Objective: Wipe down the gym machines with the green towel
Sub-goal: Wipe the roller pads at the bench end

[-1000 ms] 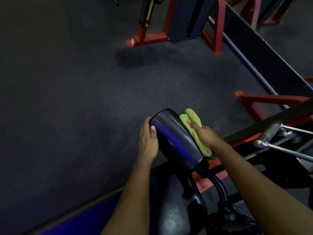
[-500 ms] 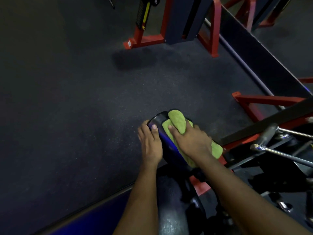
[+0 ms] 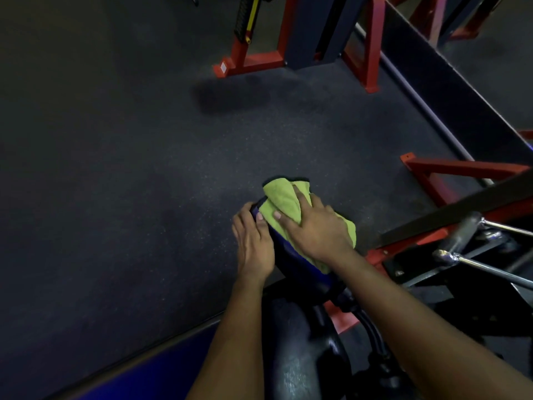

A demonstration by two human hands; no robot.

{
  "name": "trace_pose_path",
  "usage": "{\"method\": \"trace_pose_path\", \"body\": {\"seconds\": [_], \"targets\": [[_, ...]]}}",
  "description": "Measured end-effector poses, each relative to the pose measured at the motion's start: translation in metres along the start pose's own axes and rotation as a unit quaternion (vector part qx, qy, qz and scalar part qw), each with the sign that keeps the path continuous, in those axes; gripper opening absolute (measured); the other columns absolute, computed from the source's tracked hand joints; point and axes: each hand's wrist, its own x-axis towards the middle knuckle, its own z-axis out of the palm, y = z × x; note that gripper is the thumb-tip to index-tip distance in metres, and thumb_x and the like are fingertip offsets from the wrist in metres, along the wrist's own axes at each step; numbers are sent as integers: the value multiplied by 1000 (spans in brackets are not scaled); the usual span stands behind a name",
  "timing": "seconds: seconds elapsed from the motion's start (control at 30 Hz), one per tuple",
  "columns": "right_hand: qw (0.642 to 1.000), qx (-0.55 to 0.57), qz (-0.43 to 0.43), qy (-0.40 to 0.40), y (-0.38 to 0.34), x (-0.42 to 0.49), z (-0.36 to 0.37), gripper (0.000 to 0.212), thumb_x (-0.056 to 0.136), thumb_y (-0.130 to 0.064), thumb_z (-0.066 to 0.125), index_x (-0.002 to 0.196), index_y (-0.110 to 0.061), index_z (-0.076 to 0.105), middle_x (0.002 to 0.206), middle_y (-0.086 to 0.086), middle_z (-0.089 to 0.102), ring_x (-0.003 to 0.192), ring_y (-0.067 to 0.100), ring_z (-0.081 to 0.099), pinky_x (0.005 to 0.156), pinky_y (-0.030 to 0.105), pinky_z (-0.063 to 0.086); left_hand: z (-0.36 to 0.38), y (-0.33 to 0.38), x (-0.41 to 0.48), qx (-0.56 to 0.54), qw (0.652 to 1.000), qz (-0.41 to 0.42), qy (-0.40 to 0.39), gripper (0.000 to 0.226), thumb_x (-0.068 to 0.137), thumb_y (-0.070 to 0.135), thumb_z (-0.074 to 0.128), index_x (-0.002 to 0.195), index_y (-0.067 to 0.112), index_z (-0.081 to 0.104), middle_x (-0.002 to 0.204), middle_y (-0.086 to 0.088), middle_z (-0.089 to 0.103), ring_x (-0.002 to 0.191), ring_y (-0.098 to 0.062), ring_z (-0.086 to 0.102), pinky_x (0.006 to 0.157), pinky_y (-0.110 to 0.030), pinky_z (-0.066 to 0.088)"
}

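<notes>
nubby cloth towel [image 3: 281, 203], glossy pad [image 3: 291, 264] (vinyl-like)

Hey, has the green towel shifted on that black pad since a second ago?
Yes. Against the pad, the green towel has slid from its right side up over the top and far end, toward the left hand.

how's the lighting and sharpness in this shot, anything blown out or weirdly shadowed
Head view: dim overall, the floor fading near black toward the left corners; green towel the brightest thing; a blue sheen on the roller pad the left hand grips; small glints on the chrome bar; a soft dark shadow patch before the red frame; nothing blown out.
</notes>
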Motion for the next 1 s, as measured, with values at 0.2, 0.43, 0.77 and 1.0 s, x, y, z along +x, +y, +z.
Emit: {"method": "trace_pose_path", "body": {"seconds": [0.2,0.43,0.77,1.0], "targets": [[943,289,37,-162,4,64,-8,65,100,-70,34,155,-36,38,156,-6,46,144,22,43,121,39,29,1,3,-1,-3,1000,2,0,42,108,36,30,144,17,36,145,-8,33,132,-19,30,96,-28,24],[893,359,110,-247,32,76,-7,53,100,-67,39,144,-38,46,145,-5,49,124,17,52,107,29,35,0,3,-2,-8,1000,-13,-11,43,108,41,26,146,22,32,145,-3,32,131,-15,30,95,-31,29],[947,256,188,-54,57,-21,-11,85,80,-92,41,131,-28,64,130,8,67,117,33,62,96,41,47,-21,-6,-3,-10,997,2,-74,45,108,42,25,150,28,31,150,1,32,136,-15,32,110,-36,31],[979,-10,139,146,23,-63,24,87,85,-89,27,146,-32,50,134,12,62,115,39,58,91,50,50,-18,7,-3,-61,998,3,-28,44,109,37,26,149,28,44,148,4,40,131,-5,36,106,-27,31]]}}
